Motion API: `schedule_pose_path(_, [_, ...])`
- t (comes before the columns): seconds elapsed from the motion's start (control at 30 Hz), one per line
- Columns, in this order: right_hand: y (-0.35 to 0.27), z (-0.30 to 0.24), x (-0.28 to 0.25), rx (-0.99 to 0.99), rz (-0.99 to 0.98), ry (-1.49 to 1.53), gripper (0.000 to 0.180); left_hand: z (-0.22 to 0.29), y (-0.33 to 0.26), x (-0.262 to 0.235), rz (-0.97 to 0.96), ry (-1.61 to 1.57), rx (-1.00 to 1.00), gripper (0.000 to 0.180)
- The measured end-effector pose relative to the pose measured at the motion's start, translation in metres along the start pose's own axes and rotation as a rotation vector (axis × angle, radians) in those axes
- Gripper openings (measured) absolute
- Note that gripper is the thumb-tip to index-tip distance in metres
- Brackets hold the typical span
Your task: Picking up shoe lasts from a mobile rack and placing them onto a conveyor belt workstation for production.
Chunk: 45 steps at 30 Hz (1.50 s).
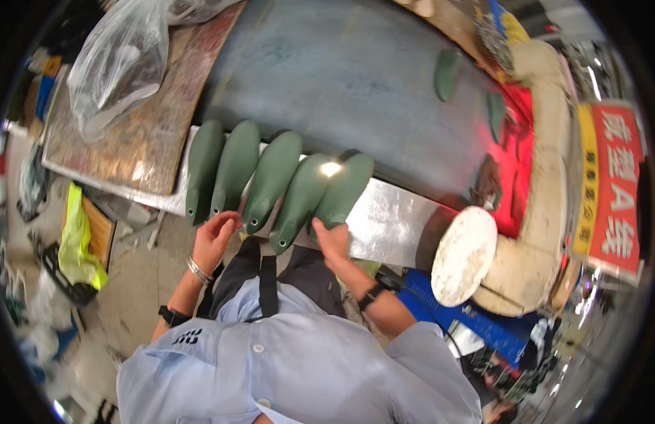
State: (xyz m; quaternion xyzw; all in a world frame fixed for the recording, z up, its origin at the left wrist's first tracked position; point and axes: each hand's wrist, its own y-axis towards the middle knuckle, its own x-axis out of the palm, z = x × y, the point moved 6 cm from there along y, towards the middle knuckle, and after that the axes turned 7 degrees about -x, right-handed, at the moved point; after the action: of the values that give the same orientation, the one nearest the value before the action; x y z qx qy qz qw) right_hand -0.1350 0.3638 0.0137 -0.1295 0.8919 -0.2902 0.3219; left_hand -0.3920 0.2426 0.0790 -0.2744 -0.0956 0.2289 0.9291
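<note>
Several dark green shoe lasts (271,177) lie side by side on the near edge of a shiny metal table (391,219), heels toward me. My left hand (214,237) touches the heel ends of the two leftmost lasts (203,169), fingers curled and apart. My right hand (332,237) rests at the heel of the rightmost last (345,187), fingers curled against it. Whether either hand truly grips a last is unclear. Two more green lasts (447,74) lie farther back on the grey belt surface (341,78).
A clear plastic bag (119,63) sits on a worn brown board (150,134) at the left. A white round disc (463,254) and a padded cream-coloured machine opening with red glow (518,162) stand at the right. Clutter covers the floor at the left.
</note>
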Motion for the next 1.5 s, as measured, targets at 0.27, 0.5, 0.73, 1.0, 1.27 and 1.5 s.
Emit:
schedule_pose_path(0.27, [0.035,-0.006,-0.046,-0.187,0.453,0.203,0.061,-0.011,-0.003,-0.035,0.004,0.005,-0.094,0.024])
schedule_pose_path(0.5, [0.156,-0.021,-0.191,-0.255,0.512,0.070,0.051,-0.028,-0.028,-0.082,0.232,0.091,-0.121,0.026])
schedule_pose_path(0.73, [0.262,-0.024,-0.298,-0.184,0.597,-0.258,0.065,-0.061,-0.060,-0.026,0.400,-0.040,-0.324,0.024])
schedule_pose_path(1.0, [0.267,-0.032,-0.323,-0.416,0.729,-0.530,0.079,-0.062,-0.079,0.025,0.197,0.105,-0.220,0.028])
schedule_pose_path(1.27, [0.101,-0.159,-0.231,-1.065,0.459,-0.140,0.038,-0.079,-0.157,-0.039,0.370,0.102,-0.058,0.030])
schedule_pose_path(1.5, [-0.072,-0.246,-0.049,-1.221,-0.016,0.117,0.034,-0.216,-0.310,-0.128,0.775,-0.288,-0.044,0.024])
